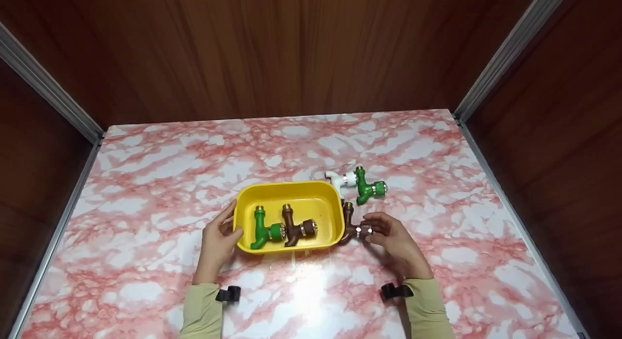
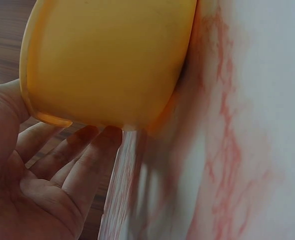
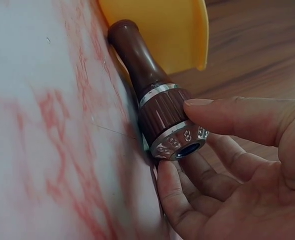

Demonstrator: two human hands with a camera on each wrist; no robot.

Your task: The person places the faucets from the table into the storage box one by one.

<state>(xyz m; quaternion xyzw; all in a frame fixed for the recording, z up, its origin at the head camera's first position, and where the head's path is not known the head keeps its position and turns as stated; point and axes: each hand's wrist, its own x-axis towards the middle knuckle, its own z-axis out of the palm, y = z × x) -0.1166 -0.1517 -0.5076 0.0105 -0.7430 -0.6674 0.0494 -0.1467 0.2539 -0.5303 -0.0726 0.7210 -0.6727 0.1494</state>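
My left hand (image 1: pixel 218 242) holds the left end of a yellow plastic tub (image 1: pixel 291 184), thumb at the rim and fingers against the outer wall. Inside the tub lie a green tap (image 1: pixel 261 227) and a brown tap (image 1: pixel 293 229) side by side. Just outside its right end is a second brown tap (image 1: pixel 349 225), whose ribbed knob (image 3: pixel 162 112) my right hand (image 1: pixel 396 237) grips between thumb and fingers. In the right wrist view the thumb presses the knob's side, and the fingers curl beneath its silver end.
Behind the tub's right corner lie a white tap (image 1: pixel 337 180), partly hidden by the rim, and another green tap (image 1: pixel 363 188). The table (image 1: pixel 146 222) has a red and white marbled top. Dark wood panels (image 1: pixel 272 52) rise at the back and both sides.
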